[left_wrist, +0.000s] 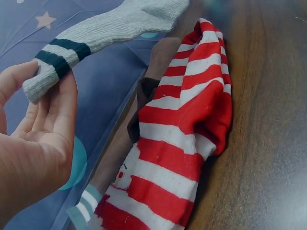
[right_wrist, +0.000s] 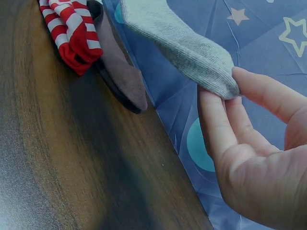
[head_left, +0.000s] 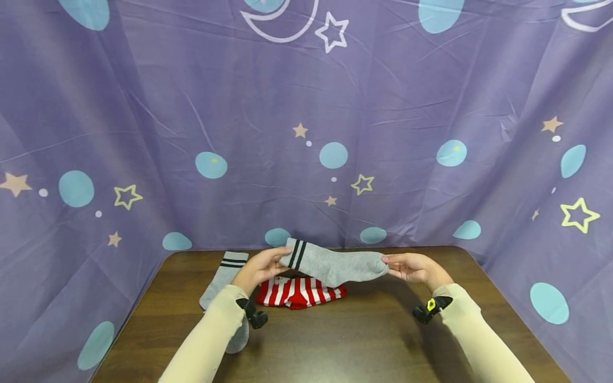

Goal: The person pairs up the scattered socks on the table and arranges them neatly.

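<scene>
Thumb against fingertips, the left hand (head_left: 261,268) pinches the cuff (head_left: 297,255) and the right hand (head_left: 415,268) the toe (head_left: 377,265) of a grey knit sock with two black bands (head_left: 337,266), raised above the brown wooden table (head_left: 325,346). Straightening seems in hand; setting it down would call for lowering both ends together.

Enclosure: purple fabric backdrop (head_left: 268,106), creased, spanning rear and both sides. Printed pattern: pale-blue ovals (head_left: 333,155), solid peach stars (head_left: 300,130), yellow outline stars (head_left: 127,197), small white dots (head_left: 43,192); white crescent outline (head_left: 280,40) and white outline star (head_left: 332,33) near upper edge. Furniture: dark-brown wood-grain table (head_left: 373,330), rounded far corners, rear edge close to backdrop. Lighting: pale, diffuse reflection (head_left: 330,371) on near part of glossy table surface.
</scene>
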A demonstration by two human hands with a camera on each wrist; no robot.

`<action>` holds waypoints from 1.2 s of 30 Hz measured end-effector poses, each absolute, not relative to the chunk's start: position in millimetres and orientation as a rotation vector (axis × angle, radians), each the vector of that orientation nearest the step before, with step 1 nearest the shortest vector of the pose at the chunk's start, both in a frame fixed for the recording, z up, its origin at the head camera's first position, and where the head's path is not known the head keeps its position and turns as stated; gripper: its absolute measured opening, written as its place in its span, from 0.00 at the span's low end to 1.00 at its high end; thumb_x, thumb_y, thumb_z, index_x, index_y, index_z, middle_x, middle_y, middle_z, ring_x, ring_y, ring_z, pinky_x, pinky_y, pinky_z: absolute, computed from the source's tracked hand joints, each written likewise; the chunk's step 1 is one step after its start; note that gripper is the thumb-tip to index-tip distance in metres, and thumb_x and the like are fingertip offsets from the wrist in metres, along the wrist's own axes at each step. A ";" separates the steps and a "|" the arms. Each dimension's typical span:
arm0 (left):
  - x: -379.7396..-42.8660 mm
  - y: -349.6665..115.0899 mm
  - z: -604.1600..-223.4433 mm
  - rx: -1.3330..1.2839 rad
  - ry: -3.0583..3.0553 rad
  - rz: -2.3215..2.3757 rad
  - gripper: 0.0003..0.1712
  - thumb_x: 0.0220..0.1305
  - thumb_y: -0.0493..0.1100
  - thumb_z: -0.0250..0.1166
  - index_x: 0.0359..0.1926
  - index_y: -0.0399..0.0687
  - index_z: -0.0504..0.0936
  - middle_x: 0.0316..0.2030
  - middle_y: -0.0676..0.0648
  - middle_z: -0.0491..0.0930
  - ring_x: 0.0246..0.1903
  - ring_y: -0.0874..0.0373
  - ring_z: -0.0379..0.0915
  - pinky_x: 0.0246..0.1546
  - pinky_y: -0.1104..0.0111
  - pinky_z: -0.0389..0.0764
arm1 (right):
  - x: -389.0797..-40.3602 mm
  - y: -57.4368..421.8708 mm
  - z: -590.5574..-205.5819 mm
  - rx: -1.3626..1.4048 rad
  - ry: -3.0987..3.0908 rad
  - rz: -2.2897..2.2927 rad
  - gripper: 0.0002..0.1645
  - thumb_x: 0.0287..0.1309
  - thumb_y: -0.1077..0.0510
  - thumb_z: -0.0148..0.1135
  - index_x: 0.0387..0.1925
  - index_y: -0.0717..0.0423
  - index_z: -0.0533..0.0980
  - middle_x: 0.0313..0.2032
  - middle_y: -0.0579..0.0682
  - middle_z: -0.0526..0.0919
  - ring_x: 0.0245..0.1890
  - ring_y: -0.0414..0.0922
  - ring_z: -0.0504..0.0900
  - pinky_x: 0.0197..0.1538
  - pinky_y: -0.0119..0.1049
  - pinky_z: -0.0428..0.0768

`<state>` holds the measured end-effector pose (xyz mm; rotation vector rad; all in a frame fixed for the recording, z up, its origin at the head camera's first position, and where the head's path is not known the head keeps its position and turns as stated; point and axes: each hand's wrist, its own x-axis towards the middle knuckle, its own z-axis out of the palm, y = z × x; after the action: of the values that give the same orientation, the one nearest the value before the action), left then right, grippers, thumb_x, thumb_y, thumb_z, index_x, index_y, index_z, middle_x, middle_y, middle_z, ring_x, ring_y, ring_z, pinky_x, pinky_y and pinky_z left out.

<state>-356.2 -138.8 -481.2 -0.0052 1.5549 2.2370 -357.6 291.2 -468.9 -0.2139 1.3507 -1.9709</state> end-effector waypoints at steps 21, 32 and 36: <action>-348.7 -148.6 -477.1 0.088 1.585 2.192 0.13 0.76 0.38 0.52 0.38 0.55 0.80 0.33 0.59 0.87 0.37 0.65 0.84 0.49 0.69 0.78 | -355.6 282.3 -468.0 -0.213 1.266 -1.995 0.26 0.80 0.67 0.32 0.44 0.51 0.80 0.40 0.45 0.87 0.45 0.40 0.87 0.56 0.33 0.84; -346.9 -160.2 -478.0 0.012 1.659 2.174 0.12 0.77 0.39 0.53 0.56 0.41 0.74 0.63 0.43 0.76 0.41 0.65 0.82 0.71 0.56 0.69 | -355.3 274.6 -469.5 -0.257 1.250 -2.000 0.29 0.78 0.71 0.28 0.46 0.54 0.79 0.43 0.47 0.86 0.47 0.40 0.86 0.57 0.32 0.83; -346.2 -166.7 -476.6 0.049 1.609 2.186 0.12 0.77 0.36 0.52 0.42 0.49 0.82 0.42 0.54 0.87 0.39 0.64 0.84 0.52 0.68 0.82 | -355.3 269.9 -468.3 -0.264 1.266 -1.980 0.29 0.78 0.71 0.28 0.47 0.53 0.79 0.43 0.47 0.86 0.47 0.41 0.86 0.57 0.33 0.83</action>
<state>-346.2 -166.7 -476.6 0.0486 1.6086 2.1862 -355.3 269.9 -468.3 -0.2643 1.2660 -1.9804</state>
